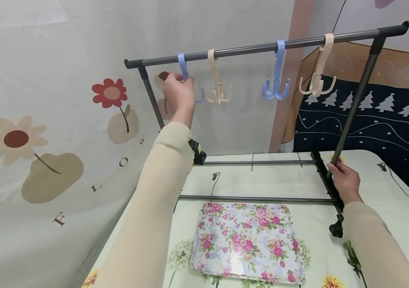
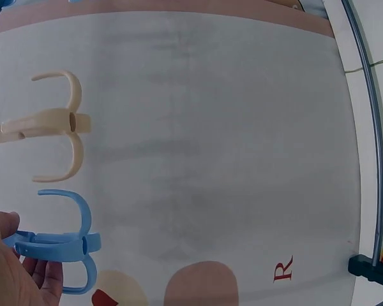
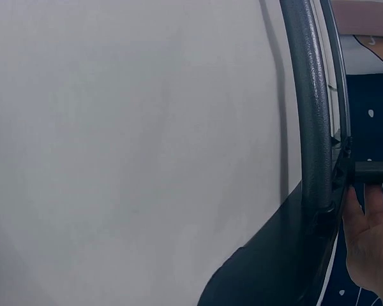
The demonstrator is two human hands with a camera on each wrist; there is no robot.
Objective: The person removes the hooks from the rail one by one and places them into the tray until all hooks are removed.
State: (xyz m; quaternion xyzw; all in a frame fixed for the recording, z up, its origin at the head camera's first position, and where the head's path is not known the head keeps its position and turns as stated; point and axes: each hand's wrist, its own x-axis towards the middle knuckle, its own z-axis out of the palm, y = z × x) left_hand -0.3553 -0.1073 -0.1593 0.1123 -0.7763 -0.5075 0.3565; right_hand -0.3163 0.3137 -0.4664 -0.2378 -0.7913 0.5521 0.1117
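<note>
A dark grey garment rack stands on the table, its top rail (image 1: 244,51) crossing the upper head view. My left hand (image 1: 179,94) pinches a blue hook (image 1: 182,62) hung near the rail's left end. In the left wrist view the thumb and fingers hold this four-pronged hook (image 2: 57,247) by its stem. Beside it hangs a beige hook (image 1: 213,66); farther right hang another blue hook (image 1: 278,72) and another beige hook (image 1: 321,66). My right hand (image 1: 346,182) grips the right upright (image 1: 355,100) just above the black base (image 1: 321,172).
A flower-printed tray or board (image 1: 244,244) lies on the patterned tablecloth (image 1: 388,232) before the rack. Two lower bars (image 1: 254,199) span the base. A flower-printed curtain (image 1: 64,40) borders the left and back; a dark cloth with white trees (image 1: 362,124) hangs at right.
</note>
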